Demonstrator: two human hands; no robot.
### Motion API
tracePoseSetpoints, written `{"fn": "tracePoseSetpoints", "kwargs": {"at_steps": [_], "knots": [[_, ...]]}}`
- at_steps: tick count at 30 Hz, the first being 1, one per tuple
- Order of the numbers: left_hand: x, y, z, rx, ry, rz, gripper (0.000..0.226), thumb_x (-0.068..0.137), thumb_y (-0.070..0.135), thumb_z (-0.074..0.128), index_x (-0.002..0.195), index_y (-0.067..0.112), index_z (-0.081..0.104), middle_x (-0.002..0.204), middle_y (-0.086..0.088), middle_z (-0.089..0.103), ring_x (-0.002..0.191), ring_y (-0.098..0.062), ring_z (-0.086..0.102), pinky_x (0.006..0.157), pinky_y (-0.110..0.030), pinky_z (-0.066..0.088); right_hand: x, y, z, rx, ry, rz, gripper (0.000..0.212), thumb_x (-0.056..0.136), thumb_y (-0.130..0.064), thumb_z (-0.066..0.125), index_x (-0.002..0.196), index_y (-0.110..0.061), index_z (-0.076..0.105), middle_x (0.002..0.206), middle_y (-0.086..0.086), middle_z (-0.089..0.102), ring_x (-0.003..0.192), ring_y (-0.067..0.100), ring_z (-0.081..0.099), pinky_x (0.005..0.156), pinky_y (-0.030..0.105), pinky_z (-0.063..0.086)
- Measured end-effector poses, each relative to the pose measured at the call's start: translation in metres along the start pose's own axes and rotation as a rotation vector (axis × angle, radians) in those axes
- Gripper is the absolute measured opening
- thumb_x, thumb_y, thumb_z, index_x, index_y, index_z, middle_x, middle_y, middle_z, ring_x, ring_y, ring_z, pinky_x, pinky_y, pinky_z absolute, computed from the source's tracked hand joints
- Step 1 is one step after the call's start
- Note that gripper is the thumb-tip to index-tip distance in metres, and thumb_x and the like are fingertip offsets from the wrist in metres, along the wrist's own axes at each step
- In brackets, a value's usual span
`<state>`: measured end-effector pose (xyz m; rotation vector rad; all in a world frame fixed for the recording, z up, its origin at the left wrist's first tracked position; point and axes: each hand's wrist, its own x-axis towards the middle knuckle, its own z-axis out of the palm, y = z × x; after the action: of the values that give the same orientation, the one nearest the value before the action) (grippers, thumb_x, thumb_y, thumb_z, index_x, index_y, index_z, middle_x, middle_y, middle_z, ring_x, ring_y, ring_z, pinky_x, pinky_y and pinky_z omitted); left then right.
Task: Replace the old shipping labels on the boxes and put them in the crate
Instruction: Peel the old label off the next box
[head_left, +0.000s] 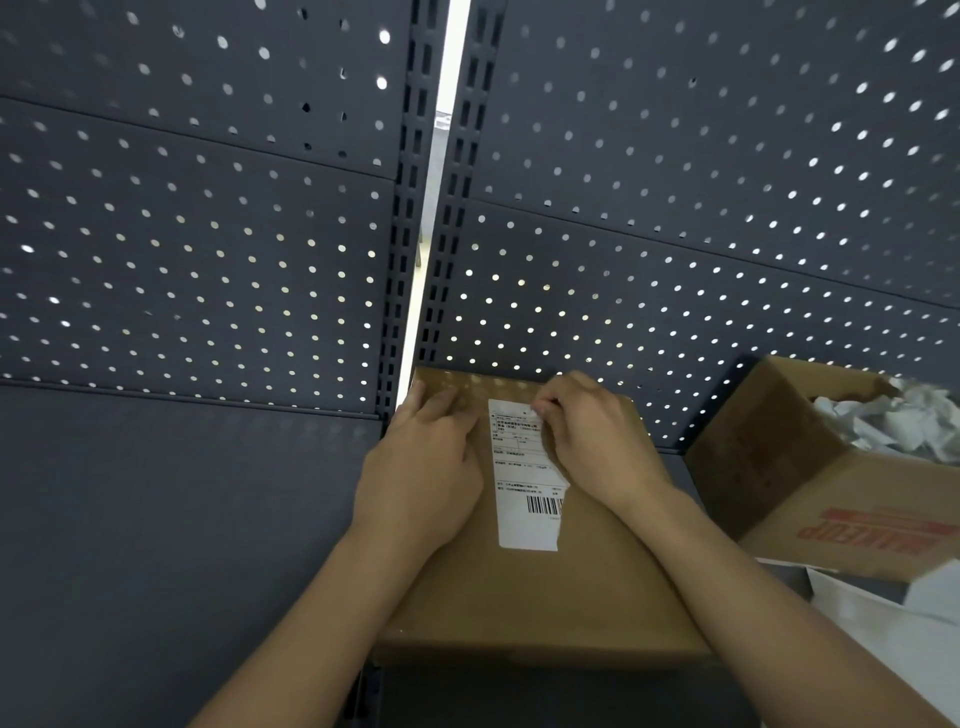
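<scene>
Left hand (423, 467) flat on box (545, 597), right hand (597, 447) fingers (551, 408) pinching label (524, 488) corner

Dark grey pegboard panels (208, 260) fill the back wall, with light dotting through the holes. Two slotted uprights (406, 208) stand at centre, a bright gap (434, 208) between them. A dark shelf (156, 519) lies below.
</scene>
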<state>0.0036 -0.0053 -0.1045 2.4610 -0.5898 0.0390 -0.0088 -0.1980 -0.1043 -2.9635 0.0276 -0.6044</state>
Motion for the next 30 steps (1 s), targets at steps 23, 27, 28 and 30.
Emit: {"fn": "tracePoseSetpoints", "kwargs": {"at_steps": [23, 27, 28, 30], "knots": [[0.003, -0.005, 0.003, -0.009, -0.012, -0.008, 0.045, 0.098, 0.023, 0.031, 0.14, 0.03, 0.046, 0.155, 0.013, 0.029, 0.148, -0.01, 0.002, 0.103, -0.045, 0.041, 0.0, 0.0, -0.02, 0.474, -0.025, 0.27, 0.021, 0.086, -0.038, 0.069, 0.077, -0.023, 0.057, 0.058, -0.008, 0.053, 0.05, 0.008, 0.04, 0.046, 0.02, 0.036], [0.002, -0.005, 0.004, -0.018, -0.014, -0.011, 0.043, 0.099, 0.025, 0.03, 0.138, 0.03, 0.048, 0.155, 0.013, 0.028, 0.149, -0.011, 0.001, 0.105, -0.046, 0.041, 0.0, 0.001, -0.021, 0.514, -0.049, 0.271, 0.024, 0.092, -0.03, 0.065, 0.073, -0.015, 0.06, 0.055, 0.006, 0.061, 0.045, 0.008, 0.044, 0.048, 0.027, 0.041], [0.002, -0.006, 0.004, -0.016, -0.013, -0.012, 0.043, 0.099, 0.025, 0.03, 0.137, 0.03, 0.049, 0.155, 0.013, 0.029, 0.149, -0.011, 0.001, 0.105, -0.046, 0.041, 0.0, 0.002, -0.021, 0.529, -0.052, 0.278, 0.024, 0.093, -0.027, 0.063, 0.072, -0.015, 0.06, 0.053, 0.005, 0.061, 0.042, 0.006, 0.043, 0.047, 0.024, 0.041], [0.002, -0.005, 0.003, -0.011, -0.01, -0.008, 0.043, 0.099, 0.025, 0.03, 0.136, 0.03, 0.05, 0.155, 0.013, 0.03, 0.149, -0.011, 0.001, 0.103, -0.045, 0.041, 0.0, 0.004, -0.021, 0.527, -0.052, 0.278, 0.026, 0.095, -0.024, 0.06, 0.071, -0.018, 0.062, 0.053, 0.005, 0.063, 0.04, 0.005, 0.042, 0.047, 0.026, 0.041]]}}
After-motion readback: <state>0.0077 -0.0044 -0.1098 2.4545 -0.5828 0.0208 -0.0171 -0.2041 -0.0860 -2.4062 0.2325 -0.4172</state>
